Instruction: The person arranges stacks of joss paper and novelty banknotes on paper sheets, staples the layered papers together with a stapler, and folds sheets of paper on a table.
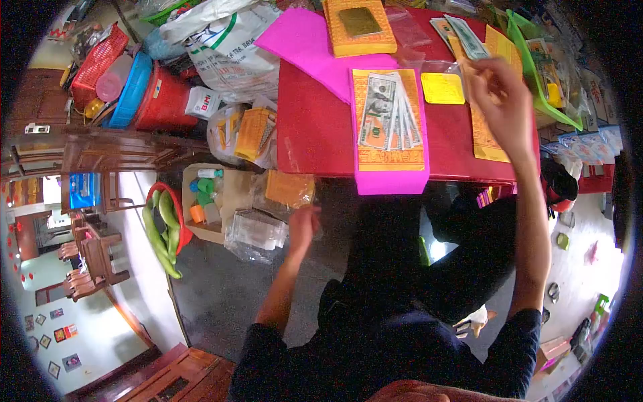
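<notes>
My left hand (303, 231) hangs below the table's left front edge, beside a plastic-wrapped orange packet (289, 188) and clear plastic packaging (258, 230); its fingers are blurred. Over the table's right side is my right hand (497, 100), its fingers curled near an orange paper strip (488, 130); anything between them is too small to tell. Fanned banknotes (390, 114) lie on orange printed paper (392, 158) over a pink sheet (392, 182). A yellow card (443, 88) in clear plastic lies between this stack and my right hand. More banknotes (467, 38) are at the back right.
On the red table (311, 130) are a pink sheet (305, 43) and a thick orange stack (360, 45). A green basket (546, 100) stands right. Left are a red bucket (161, 97), white sack (234, 57), cardboard box (231, 184) and a basin (181, 208) with long green vegetables.
</notes>
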`<action>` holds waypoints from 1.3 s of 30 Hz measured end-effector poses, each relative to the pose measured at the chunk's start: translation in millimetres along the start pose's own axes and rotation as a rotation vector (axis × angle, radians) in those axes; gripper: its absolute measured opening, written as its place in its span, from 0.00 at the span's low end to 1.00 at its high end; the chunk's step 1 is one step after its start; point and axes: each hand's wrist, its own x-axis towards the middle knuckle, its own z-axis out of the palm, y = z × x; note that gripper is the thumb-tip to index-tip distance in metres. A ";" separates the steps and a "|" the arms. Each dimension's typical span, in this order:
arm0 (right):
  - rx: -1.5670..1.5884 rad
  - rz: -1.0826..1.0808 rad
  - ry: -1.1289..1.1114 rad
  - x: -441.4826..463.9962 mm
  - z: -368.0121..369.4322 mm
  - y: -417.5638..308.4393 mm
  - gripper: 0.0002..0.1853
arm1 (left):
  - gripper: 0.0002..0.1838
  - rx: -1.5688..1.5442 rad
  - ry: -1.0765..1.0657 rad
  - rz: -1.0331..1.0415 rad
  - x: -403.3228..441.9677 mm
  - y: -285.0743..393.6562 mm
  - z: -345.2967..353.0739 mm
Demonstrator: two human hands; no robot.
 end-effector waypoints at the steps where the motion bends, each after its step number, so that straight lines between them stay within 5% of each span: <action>1: -0.011 0.055 -0.011 -10.4 -17.5 8.1 0.09 | 0.15 -0.062 0.123 -0.060 17.3 -43.1 -19.6; 5: -0.010 0.283 0.132 -65.5 -79.3 63.6 0.12 | 0.11 -0.040 0.534 0.149 102.8 -280.4 -129.6; 6: 0.022 0.302 0.242 -81.9 -90.4 75.2 0.11 | 0.11 -0.013 0.592 0.133 110.3 -293.0 -136.7; 9: -0.093 0.370 0.339 -127.7 -136.8 122.8 0.11 | 0.10 0.008 0.679 0.028 132.3 -307.4 -151.0; 12: 0.054 0.470 0.429 -172.7 -165.7 149.5 0.13 | 0.12 -0.261 0.331 -0.251 148.5 -303.9 -151.9; 15: 0.071 0.567 0.445 -205.3 -171.9 145.9 0.13 | 0.15 -0.385 0.047 -0.278 162.8 -277.4 -135.0; 18: 0.102 0.597 0.430 -209.4 -158.8 116.8 0.10 | 0.16 -0.083 0.232 -0.174 157.2 -282.4 -124.3; 20: 0.092 0.599 0.452 -218.2 -153.1 121.6 0.08 | 0.16 -0.532 0.368 -0.513 160.7 -274.4 -113.7; 26: 0.074 0.546 0.345 -179.4 -119.4 87.5 0.07 | 0.16 -0.129 0.465 -0.323 148.6 -259.3 -108.1; 33: 0.075 0.532 0.260 -139.9 -95.5 69.6 0.07 | 0.21 0.268 1.042 0.115 119.5 -218.0 -99.5; 36: 0.086 0.528 0.301 -144.7 -79.1 79.3 0.07 | 0.24 0.278 1.150 0.489 126.1 -155.0 -108.4; 39: 0.033 0.516 0.356 -149.3 -63.2 80.8 0.07 | 0.27 0.264 1.068 0.800 127.9 -17.8 -104.4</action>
